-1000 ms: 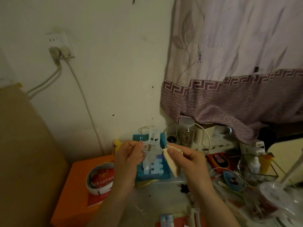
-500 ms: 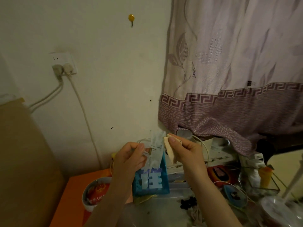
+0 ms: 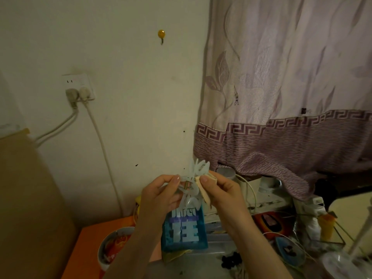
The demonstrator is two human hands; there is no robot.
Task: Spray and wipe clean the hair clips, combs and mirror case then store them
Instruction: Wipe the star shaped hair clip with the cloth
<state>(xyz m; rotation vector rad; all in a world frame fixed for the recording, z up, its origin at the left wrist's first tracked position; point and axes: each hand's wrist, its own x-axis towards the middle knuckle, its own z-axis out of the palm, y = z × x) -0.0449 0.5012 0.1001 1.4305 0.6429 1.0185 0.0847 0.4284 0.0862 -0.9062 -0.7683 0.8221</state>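
A translucent white claw hair clip [image 3: 194, 178] is held up in front of the wall, its teeth spread upward. My left hand [image 3: 161, 198] pinches the clip's lower part between thumb and fingers. My right hand [image 3: 219, 190] pinches a folded beige cloth [image 3: 203, 193] and presses it against the clip's right side. The clip's metal spring pin shows between my two thumbs.
Below my hands a blue packet [image 3: 184, 231] with white lettering stands on a cluttered table. A paper bowl [image 3: 112, 246] sits on an orange box [image 3: 88, 244] at the left. Cords hang from a wall socket [image 3: 78, 87]. A patterned curtain [image 3: 281, 109] hangs at the right over more clutter.
Both hands have risen with the clip and cloth as my head tipped up. The clip has turned, so its teeth now fan out at the top.
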